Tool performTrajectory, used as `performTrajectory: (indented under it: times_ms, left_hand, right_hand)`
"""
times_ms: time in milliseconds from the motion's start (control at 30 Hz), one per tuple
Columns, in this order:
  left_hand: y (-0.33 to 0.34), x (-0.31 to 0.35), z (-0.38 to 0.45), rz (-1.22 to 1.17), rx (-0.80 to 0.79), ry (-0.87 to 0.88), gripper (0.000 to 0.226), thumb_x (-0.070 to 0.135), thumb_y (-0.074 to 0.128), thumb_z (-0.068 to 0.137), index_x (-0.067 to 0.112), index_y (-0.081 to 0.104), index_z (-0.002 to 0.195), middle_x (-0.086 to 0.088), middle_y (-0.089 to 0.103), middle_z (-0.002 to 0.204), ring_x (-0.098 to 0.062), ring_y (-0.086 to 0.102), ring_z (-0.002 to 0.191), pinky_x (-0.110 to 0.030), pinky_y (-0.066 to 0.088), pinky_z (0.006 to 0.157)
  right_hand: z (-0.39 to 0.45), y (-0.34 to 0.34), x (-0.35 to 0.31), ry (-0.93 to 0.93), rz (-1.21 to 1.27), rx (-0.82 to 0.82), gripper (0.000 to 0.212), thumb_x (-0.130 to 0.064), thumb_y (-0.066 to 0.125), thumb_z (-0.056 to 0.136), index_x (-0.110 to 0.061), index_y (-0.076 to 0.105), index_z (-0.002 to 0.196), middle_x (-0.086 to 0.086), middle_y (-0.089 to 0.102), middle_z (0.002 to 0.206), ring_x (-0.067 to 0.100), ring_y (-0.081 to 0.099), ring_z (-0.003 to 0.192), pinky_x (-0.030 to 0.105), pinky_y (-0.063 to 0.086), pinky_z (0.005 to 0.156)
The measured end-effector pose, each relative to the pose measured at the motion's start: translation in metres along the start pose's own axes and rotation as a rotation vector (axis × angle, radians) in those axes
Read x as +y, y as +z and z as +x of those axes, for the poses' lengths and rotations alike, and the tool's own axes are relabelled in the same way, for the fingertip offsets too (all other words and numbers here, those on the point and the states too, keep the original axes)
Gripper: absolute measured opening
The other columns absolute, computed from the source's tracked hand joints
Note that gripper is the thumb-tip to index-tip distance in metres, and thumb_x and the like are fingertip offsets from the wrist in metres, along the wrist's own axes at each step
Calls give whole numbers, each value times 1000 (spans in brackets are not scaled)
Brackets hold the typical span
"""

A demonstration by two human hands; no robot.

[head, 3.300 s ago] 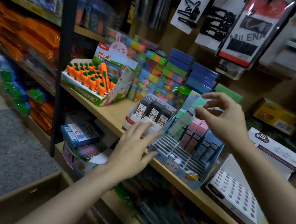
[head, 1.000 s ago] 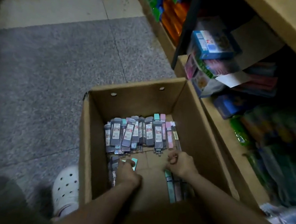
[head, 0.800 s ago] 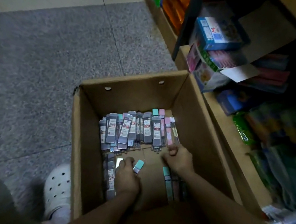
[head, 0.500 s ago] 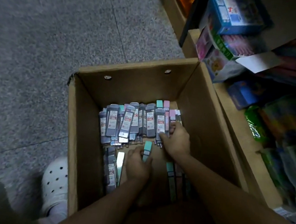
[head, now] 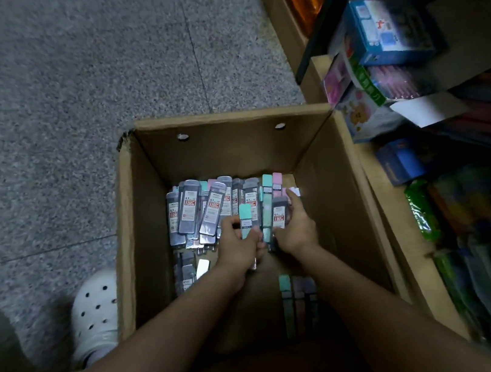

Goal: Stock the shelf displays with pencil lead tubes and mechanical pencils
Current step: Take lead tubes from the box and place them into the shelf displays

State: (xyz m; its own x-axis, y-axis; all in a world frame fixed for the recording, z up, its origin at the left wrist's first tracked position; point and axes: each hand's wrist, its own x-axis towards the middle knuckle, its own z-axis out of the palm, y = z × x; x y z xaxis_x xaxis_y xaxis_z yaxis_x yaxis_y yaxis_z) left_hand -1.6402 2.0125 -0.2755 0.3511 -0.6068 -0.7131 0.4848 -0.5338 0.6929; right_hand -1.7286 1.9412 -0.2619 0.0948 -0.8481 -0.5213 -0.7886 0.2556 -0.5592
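Head view: you've turned from the shelf display down to the box [head: 222, 138] on the floor. Your left hand [head: 237, 242] now grasps a mint tube [head: 244, 219], lifted since a moment ago; your right hand [head: 294, 225] clasps a grey tube [head: 279, 213] from the pile [head: 199, 207]. Restocking continues.

A stationery shop: stocked wooden shelves [head: 393, 214] beside a carton [head: 229, 138] of packaged lead tubes [head: 188, 209]

The grey lead tubes [head: 188, 209] in the box [head: 135, 233], at the frame's centre, carry labels reading "0.7" above a red band with "100". The tube [head: 279, 213] under the right hand [head: 295, 228] shows "100" too. Print on the shelf packages at upper right is too blurred to read.
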Motion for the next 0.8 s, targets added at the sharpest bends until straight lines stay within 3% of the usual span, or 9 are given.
performTrajectory:
  times_ms: [67, 133, 200, 300, 400, 567, 633, 700, 800]
  left_hand:
    - [1, 25, -10, 105, -114, -25, 24, 7, 48, 100, 19, 35, 117, -8, 55, 77, -13, 46, 53, -28, 42, 49]
    - [4, 61, -24, 274, -264, -10, 26, 7, 43, 102, 17, 35, 123, -6, 54, 74, -13, 46, 55, -28, 42, 50]
    - [8, 104, -43, 453, -414, 72, 34, 5, 38, 103, 16, 32, 135, -7, 54, 75, -13, 47, 57, -25, 44, 49]
    - [17, 163, -79, 689, -621, 205, 51, 1, 40, 101, 27, 26, 143, -10, 54, 89, -15, 52, 66, -26, 48, 52]
    - [33, 203, -116, 685, -725, 320, 53, -3, 38, 101, 31, 32, 141, -15, 52, 90, -16, 50, 68, -30, 46, 56]
    - [68, 232, -168, 524, -825, 496, 52, -4, 38, 100, 31, 33, 138, -10, 52, 82, -17, 51, 63, -32, 47, 58]
    - [83, 234, -185, 481, -868, 513, 52, -3, 39, 100, 32, 34, 138, -11, 53, 85, -19, 50, 67, -34, 46, 62]
    - [99, 237, -203, 473, -924, 539, 52, 0, 41, 100, 34, 33, 139, -10, 55, 87, -19, 52, 70, -34, 47, 64]
    - [119, 246, -222, 447, -959, 593, 54, 1, 42, 100, 35, 32, 140, -8, 57, 86, -15, 54, 68, -30, 51, 59]
  right_hand:
    - [-11, -17, -6, 34, 95, -102, 84, 5, 60, 84, -29, 25, 152, 12, 56, 134, 24, 59, 107, 26, 52, 86]
    - [-26, -40, -17, -20, 120, -138, 76, 12, 56, 82, -17, 35, 149, 10, 58, 122, 17, 55, 88, 9, 46, 59]
    - [-46, -72, -33, -80, 151, -107, 68, 15, 59, 80, -10, 40, 141, 7, 54, 107, 10, 51, 71, 8, 42, 47]
    - [-83, -132, -64, -185, 134, -52, 79, 12, 65, 77, -19, 33, 142, 1, 54, 95, 5, 49, 67, 17, 46, 45]
    - [-126, -188, -83, -300, 39, 43, 87, 6, 72, 74, -27, 33, 144, -6, 54, 78, 9, 54, 68, 19, 48, 53]
    - [-191, -246, -84, -349, 123, 223, 72, 5, 73, 73, -30, 45, 130, 0, 61, 86, 15, 60, 74, 37, 58, 65]
    - [-209, -265, -80, -363, 145, 285, 71, 4, 75, 72, -28, 46, 128, 6, 64, 92, 15, 61, 75, 32, 58, 60]
    - [-222, -283, -76, -341, 205, 336, 65, 5, 73, 76, -27, 45, 125, 6, 63, 79, 13, 60, 62, 25, 51, 49]
    - [-240, -311, -72, -304, 253, 470, 49, -4, 68, 87, -30, 44, 121, 3, 62, 65, 17, 62, 52, 34, 55, 52]
